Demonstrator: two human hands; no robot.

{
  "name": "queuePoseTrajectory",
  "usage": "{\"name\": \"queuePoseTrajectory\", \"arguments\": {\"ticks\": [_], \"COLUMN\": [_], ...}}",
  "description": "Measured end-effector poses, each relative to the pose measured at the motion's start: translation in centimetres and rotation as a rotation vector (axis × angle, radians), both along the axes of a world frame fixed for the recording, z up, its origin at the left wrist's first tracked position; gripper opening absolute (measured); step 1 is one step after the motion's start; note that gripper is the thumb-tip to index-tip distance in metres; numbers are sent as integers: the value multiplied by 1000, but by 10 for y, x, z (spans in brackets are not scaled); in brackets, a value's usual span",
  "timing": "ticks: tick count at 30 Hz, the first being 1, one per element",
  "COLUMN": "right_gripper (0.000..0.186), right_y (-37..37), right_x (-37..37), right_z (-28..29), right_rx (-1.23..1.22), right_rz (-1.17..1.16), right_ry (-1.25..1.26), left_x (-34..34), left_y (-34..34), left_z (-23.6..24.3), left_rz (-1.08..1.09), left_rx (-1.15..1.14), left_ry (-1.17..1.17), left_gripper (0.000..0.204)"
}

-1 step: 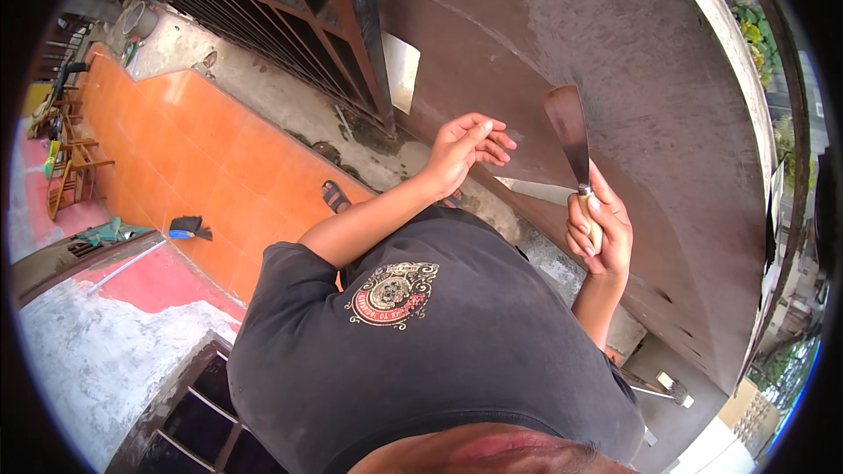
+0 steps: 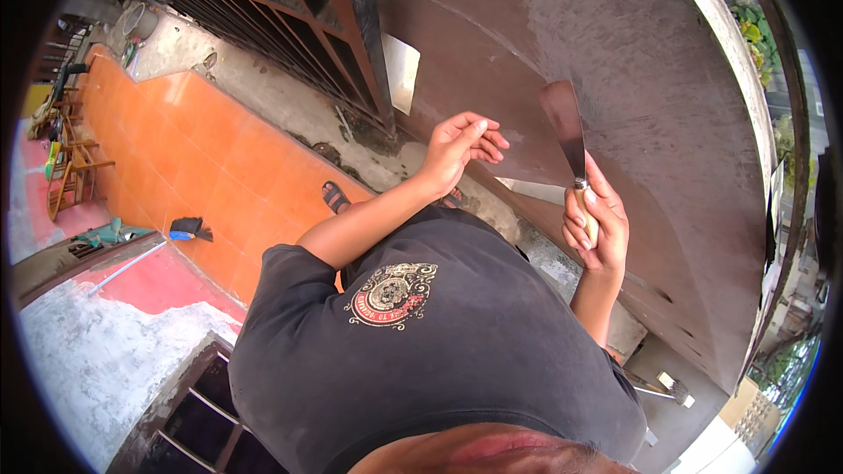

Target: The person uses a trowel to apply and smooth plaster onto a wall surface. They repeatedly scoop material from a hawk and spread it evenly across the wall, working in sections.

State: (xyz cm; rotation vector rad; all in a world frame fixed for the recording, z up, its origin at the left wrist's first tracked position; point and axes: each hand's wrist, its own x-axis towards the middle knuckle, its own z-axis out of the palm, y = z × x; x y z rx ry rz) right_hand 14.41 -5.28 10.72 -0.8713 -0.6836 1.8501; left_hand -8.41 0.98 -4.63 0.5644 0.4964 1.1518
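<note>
My right hand (image 2: 602,226) is closed around the pale wooden handle of a scraper (image 2: 564,118). Its broad, dark reddish-brown blade points upward in front of a brown-grey plastered wall (image 2: 676,132); whether it touches the wall I cannot tell. My left hand (image 2: 461,151) hovers nearer the middle, before the lower part of that wall. It holds nothing visible, its fingers loosely bent and somewhat apart.
A dark barred metal gate (image 2: 281,26) meets the wall at upper left. Orange tiled floor (image 2: 237,167) ends at a rough concrete strip (image 2: 272,88). Leftward are a blue-and-black broom head (image 2: 187,229), a wooden chair (image 2: 75,167) and a bucket (image 2: 139,21). A brush (image 2: 674,389) is at lower right.
The scraper and my right hand have shifted slightly up and to the left. My left hand has moved a little left too.
</note>
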Motion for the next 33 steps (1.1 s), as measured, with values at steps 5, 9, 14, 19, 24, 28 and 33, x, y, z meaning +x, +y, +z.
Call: {"name": "queuePoseTrajectory", "arguments": {"ticks": [5, 9, 14, 19, 24, 28, 33], "right_gripper": [59, 58, 57, 58, 56, 62, 60], "right_y": [71, 122, 94, 14, -65, -89, -70], "right_x": [-67, -153, -164, -173, -229, -275, -248], "right_z": [-23, -52, -81, -127, -162, -181, -174], "right_rx": [-10, -42, 0, -229, -377, -455, -207], "right_rz": [71, 162, 97, -209, -457, -532, -342], "right_ry": [-58, -50, -107, -362, -174, -30, -439], "left_x": [-29, -66, -133, -182, -191, -178, -162], "left_y": [14, 17, 17, 7, -12, -28, -46], "left_z": [0, 8, 1, -10, -13, -11, 1], "left_rz": [201, 287, 247, 67, -140, -205, -143], "left_rx": [119, 235, 359, 351, 305, 390, 735], "left_ry": [80, 123, 233, 294, 249, 213, 433], "left_gripper": [22, 16, 9, 9, 4, 5, 4]}}
